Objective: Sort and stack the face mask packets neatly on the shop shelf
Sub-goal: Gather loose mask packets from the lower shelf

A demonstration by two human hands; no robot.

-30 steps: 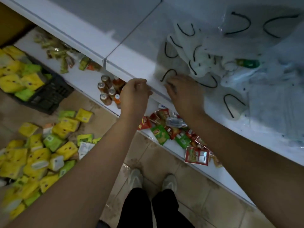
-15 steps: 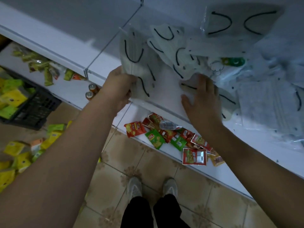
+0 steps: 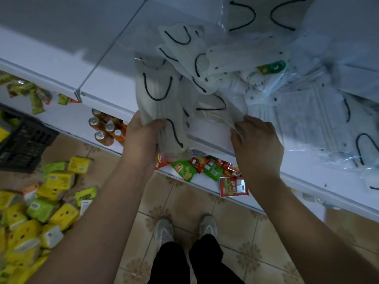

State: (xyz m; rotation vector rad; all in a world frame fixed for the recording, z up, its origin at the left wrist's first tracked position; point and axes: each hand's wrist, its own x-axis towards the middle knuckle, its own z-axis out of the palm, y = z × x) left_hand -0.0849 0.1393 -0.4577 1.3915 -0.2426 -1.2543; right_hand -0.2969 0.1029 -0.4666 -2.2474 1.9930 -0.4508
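Note:
Several clear packets of white face masks with black ear loops lie in a loose heap on the white shelf. My left hand grips one long mask packet at the shelf's front edge, thumb over its lower part. My right hand pinches the edge of another mask packet just to the right. More packets, some grey, are spread over the right part of the shelf. A further packet lies at the back.
A green tag with a key ring lies among the packets. On the lower shelf sit small bottles and red and green snack sachets. Yellow and green packs litter the floor at left beside a black crate. My shoes stand on tiles.
My left hand has drawn its mask packet down toward the shelf's front edge. My right hand went from lying flat on the packets to pinching the edge of one.

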